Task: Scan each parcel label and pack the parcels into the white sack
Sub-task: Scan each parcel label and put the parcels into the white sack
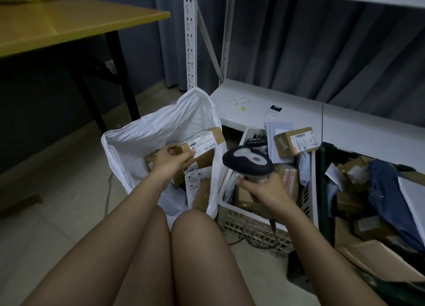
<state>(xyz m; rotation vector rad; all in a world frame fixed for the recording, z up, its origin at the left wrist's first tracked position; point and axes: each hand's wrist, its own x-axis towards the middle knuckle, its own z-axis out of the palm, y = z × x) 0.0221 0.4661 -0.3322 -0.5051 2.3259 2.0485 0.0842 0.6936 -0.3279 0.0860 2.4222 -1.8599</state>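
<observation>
I see the white sack [147, 131], crinkled thin plastic, standing open on the floor with labelled cardboard parcels [197, 186] inside. Right of the sack sits a white lattice basket [253, 227] of more boxes and grey mailers; further right, a dark crate [322, 190] with flattened cardboard. Over the sack's mouth my left hand [171, 159] grips a long brown parcel [202, 147], label up. Just right of the sack, my right hand [259, 188] clasps the rounded dark scanner [247, 162].
</observation>
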